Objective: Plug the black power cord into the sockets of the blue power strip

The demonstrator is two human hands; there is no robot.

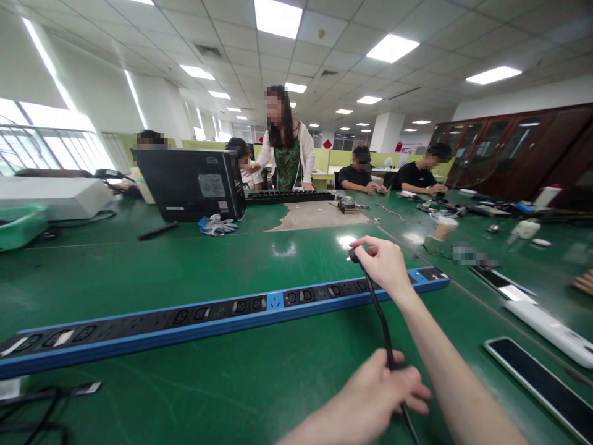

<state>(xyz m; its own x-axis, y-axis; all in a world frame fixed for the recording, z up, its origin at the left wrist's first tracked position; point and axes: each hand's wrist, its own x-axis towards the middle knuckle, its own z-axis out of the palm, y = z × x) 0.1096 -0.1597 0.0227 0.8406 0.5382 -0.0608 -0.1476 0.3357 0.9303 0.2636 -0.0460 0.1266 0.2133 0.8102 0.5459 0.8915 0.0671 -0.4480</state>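
My right hand (382, 262) pinches the black plug end (354, 254) of a power cord (380, 315), held just above the far side of the long power strip. The cord hangs down toward me. Lower down, my left hand (389, 392) is loosely closed round the cord, its fingers slightly blurred. Across the green table lies the blue power strip (275, 301), with a row of black sockets and a blue one near its middle. My right wrist hides part of its right portion.
A black computer case (189, 185) stands at the back left beside gloves (217, 225). To the right lie a phone (542, 386) and a white bar-shaped device (551, 330). Loose black cables (44, 408) are at lower left. A person (290, 154) stands across the table; others sit behind.
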